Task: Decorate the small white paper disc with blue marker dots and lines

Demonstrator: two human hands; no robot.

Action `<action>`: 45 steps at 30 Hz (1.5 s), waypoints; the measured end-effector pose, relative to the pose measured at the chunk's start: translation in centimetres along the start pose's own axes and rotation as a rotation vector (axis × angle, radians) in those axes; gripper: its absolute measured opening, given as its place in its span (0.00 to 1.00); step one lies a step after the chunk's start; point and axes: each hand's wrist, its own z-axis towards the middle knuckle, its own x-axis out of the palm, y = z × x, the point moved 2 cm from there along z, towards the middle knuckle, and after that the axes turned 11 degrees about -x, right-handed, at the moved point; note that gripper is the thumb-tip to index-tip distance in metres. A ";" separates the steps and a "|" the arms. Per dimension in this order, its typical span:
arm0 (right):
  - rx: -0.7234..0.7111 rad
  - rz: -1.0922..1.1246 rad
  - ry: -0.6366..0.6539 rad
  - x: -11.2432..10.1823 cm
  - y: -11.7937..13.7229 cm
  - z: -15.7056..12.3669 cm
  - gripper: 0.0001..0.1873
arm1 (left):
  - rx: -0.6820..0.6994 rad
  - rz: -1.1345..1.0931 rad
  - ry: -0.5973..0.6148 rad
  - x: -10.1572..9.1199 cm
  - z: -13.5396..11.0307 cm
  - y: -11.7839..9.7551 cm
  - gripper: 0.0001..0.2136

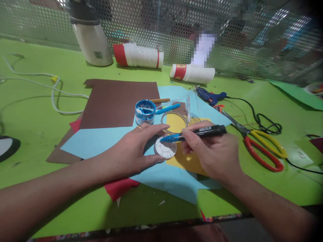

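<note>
A small round white disc, marked with dark lines in a ball-like pattern and dots round its rim, lies on the coloured paper. My left hand steadies it, the thumb at its lower edge and the index finger curved over its far side. In my right hand is a black marker with a blue-stained front end. Its tip meets the upper left part of the disc's face. Just beyond the disc lies a ring-shaped roll of tape. An open jar of blue paint stands behind my left hand.
Scissors with red and yellow handles and a blue glue gun lie at right. Brown paper and light blue paper spread beneath. Stacked paper cups and a white appliance stand before a perforated screen. A white cable runs left.
</note>
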 end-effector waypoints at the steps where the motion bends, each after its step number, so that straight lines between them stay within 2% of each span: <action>1: -0.009 0.001 -0.029 -0.2 0.2 0.0 0.08 | 0.004 0.001 -0.002 0.0 0.0 0.0 0.32; 5: -0.039 -0.035 -0.119 -0.8 0.7 -0.1 0.07 | 0.028 0.000 -0.002 0.0 0.1 0.0 0.31; 10: -0.037 0.012 -0.065 -0.7 0.1 -0.2 0.06 | 0.033 -0.009 -0.013 0.1 0.2 0.2 0.31; 13: -0.052 0.043 -0.045 -0.7 -0.1 -0.2 0.02 | 0.034 -0.002 -0.008 0.2 0.1 0.4 0.32; 19: -0.048 0.099 0.042 -0.8 0.2 -0.2 0.04 | 0.037 -0.001 -0.013 0.2 0.1 0.3 0.31; 23: 0.016 0.186 0.074 -1.0 -0.1 -0.3 0.04 | 0.048 0.001 -0.009 0.1 0.0 0.1 0.31; 28: 0.072 0.179 0.132 -0.8 -0.4 -0.4 0.03 | 0.052 0.005 -0.016 0.0 0.0 0.1 0.31; 35: 0.025 0.064 0.132 -0.6 -0.2 -0.2 0.02 | 0.063 0.015 -0.012 0.0 0.0 0.0 0.31; 45: 0.014 0.101 0.146 -0.4 -0.1 -0.4 0.02 | 0.071 0.015 -0.014 0.1 0.2 0.1 0.31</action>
